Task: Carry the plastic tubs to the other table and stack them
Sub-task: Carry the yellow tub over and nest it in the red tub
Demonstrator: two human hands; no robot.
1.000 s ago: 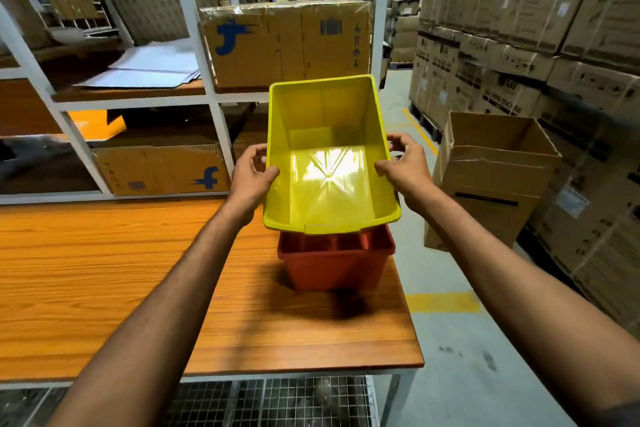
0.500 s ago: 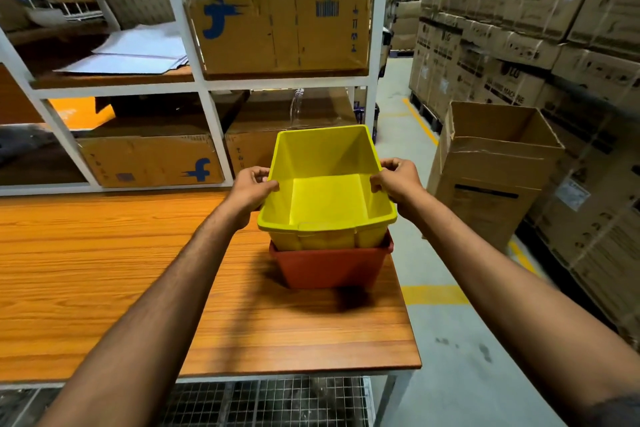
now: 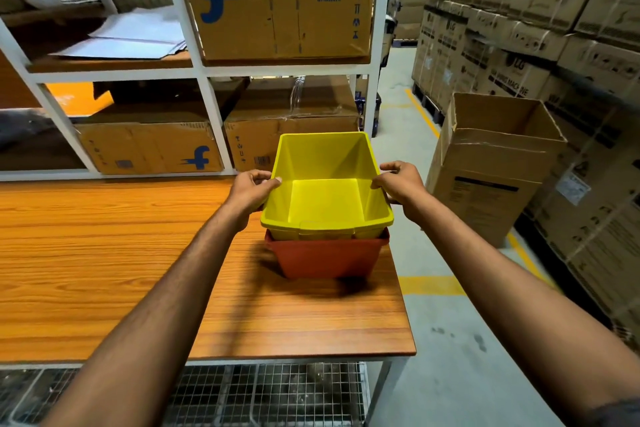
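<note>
Hands (image 3: 325,189) on yellow tub (image 3: 325,198) rim

The yellow tub (image 3: 327,198) hides the red tub's (image 3: 327,258) inside, and the worktop (image 3: 104,253) runs off the left edge.

The yellow tub (image 3: 325,198), open and empty, sits nested upright inside the red tub (image 3: 327,258), its rim riding a little above the red one's. Both stand near the wooden table's (image 3: 104,253) right edge.

upper tub (image 3: 325,198) nested in lower tub (image 3: 325,258), on table (image 3: 104,253) right end
</note>
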